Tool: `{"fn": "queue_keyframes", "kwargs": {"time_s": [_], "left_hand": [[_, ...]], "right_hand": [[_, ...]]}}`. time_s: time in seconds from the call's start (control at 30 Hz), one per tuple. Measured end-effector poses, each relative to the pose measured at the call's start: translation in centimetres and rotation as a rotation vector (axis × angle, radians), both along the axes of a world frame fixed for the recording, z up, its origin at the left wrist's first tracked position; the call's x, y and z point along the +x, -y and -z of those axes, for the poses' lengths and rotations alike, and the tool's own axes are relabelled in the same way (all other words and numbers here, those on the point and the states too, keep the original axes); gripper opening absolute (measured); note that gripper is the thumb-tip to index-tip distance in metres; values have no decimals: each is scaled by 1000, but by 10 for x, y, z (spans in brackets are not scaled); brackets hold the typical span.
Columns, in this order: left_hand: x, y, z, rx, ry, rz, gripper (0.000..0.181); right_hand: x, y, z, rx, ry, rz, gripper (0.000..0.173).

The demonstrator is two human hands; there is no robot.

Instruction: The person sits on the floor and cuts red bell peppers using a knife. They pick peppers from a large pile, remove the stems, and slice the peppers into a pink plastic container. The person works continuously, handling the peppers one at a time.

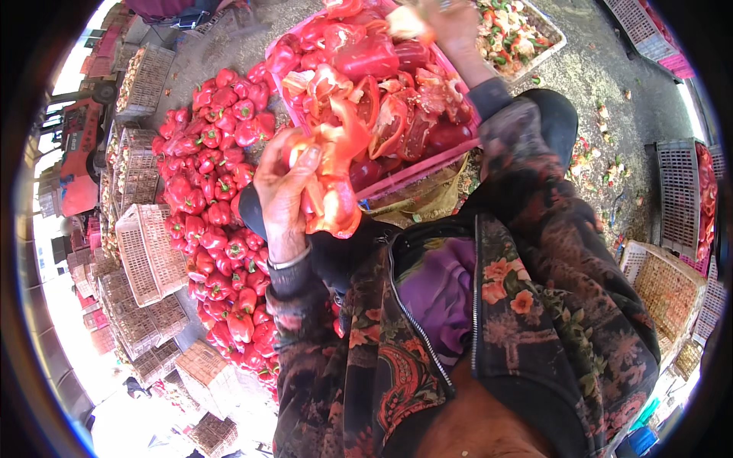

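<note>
My left hand [284, 186] grips a cut-open red bell pepper [338, 203], thumb on top, over the near left corner of a pink plastic crate [421, 169]. Halved and opened red peppers [366, 60] fill that crate, some showing pale ribs and seeds. At the crate's far right side is my right hand [455, 31], blurred by motion. A pale pepper core [405, 23] is at its fingers and looks held there; whether a knife is also in this hand cannot be made out. Just beyond it, a white crate [558, 44] contains cores, green stems and red scraps.
A large heap of whole red peppers [217, 177] covers the floor on the left. Stacked plastic crates [152, 252] stand behind it, near a red forklift [80, 149]. More crates [678, 194] line the right side. Seeds and scraps [601, 163] litter the concrete floor.
</note>
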State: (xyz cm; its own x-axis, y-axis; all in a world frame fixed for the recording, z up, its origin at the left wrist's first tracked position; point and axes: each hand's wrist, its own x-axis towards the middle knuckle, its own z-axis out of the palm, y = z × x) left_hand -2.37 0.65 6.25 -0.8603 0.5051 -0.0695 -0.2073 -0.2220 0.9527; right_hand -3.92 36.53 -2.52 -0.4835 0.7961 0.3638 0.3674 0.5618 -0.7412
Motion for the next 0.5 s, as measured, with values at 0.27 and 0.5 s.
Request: {"fn": "queue_keyframes", "kwargs": {"time_s": [0.27,0.5], "left_hand": [[-96,-22,9,-243,-622,-441,33],[-167,-104,27,-767,-1198,-622,57]], "right_hand": [[21,5,-110,-25,-236,-129,37],[40,16,-114,-750,-637,-417,35]]}}
